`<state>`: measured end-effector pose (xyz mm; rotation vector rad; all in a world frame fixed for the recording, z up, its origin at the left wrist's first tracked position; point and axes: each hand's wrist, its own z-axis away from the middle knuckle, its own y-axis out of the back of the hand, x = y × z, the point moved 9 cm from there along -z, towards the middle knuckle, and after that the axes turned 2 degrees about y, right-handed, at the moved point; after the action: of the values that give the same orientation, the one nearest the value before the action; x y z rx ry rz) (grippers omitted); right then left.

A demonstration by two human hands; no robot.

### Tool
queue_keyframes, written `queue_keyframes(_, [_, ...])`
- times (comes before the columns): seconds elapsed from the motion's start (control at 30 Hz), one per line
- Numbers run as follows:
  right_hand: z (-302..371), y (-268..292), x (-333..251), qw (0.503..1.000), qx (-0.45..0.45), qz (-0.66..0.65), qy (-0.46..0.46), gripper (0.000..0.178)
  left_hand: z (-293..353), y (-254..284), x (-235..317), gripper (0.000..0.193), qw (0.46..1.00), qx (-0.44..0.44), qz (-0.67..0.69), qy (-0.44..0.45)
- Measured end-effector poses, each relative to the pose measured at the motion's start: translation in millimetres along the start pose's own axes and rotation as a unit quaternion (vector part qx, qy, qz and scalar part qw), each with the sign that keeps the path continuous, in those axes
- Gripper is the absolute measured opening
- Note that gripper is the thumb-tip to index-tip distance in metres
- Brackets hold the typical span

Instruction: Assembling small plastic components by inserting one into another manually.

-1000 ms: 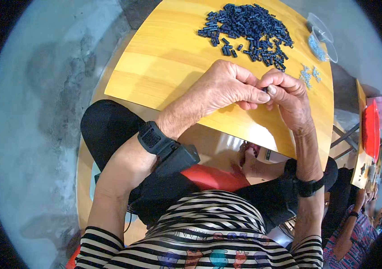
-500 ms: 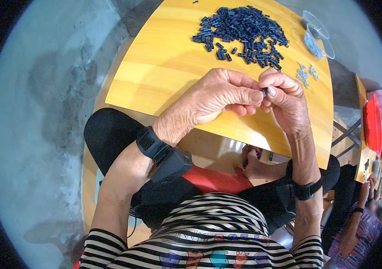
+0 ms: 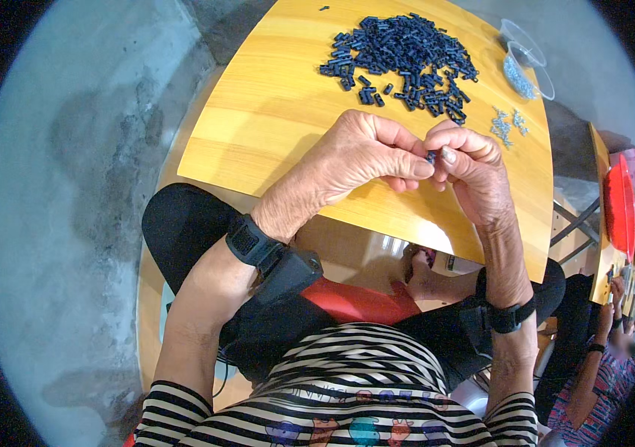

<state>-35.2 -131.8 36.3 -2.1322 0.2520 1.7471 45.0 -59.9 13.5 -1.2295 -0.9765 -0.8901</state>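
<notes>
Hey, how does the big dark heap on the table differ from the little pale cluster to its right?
The dark heap looks blackish-blue; the pale cluster is light silvery-blue. The dark heap covers far more area and is piled up, while the pale cluster is a small, thin scatter. The dark heap's pieces look chunkier than the pale cluster's slim ones. Both are loose small pieces on the same yellow table.

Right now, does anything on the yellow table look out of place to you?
Mildly: one small dark piece lies alone near the picture's top, apart from the dark pile. Some pale bits lie outside the clear tub, perhaps set out deliberately.
</notes>
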Motion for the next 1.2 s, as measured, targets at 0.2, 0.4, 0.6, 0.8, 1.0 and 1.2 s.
queue_keyframes(0.2, [1, 11, 12, 0.996, 0.040, 0.021, -0.076, 0.015, -2, 9, 8, 0.016, 0.983, 0.088, -0.158, -0.044])
queue_keyframes(0.4, [-2, 24, 16, 0.990, 0.056, 0.081, -0.103, 0.012, -12, 9, 8, 0.013, 0.952, 0.115, -0.240, -0.153])
queue_keyframes(0.6, [-4, 28, 21, 0.984, 0.051, 0.122, -0.121, 0.007, -14, 3, 7, 0.013, 0.911, 0.139, -0.344, -0.177])
queue_keyframes(0.8, [-8, 27, 25, 0.979, 0.031, 0.153, -0.132, 0.006, -13, -1, 11, 0.016, 0.867, 0.137, -0.432, -0.204])
queue_keyframes(1.0, [-8, 30, 30, 0.981, 0.031, 0.127, -0.147, 0.008, -13, 0, 11, 0.015, 0.870, 0.140, -0.429, -0.200])
queue_keyframes(1.2, [-9, 30, 30, 0.978, 0.020, 0.136, -0.159, 0.008, -12, 0, 12, 0.015, 0.860, 0.141, -0.442, -0.211])
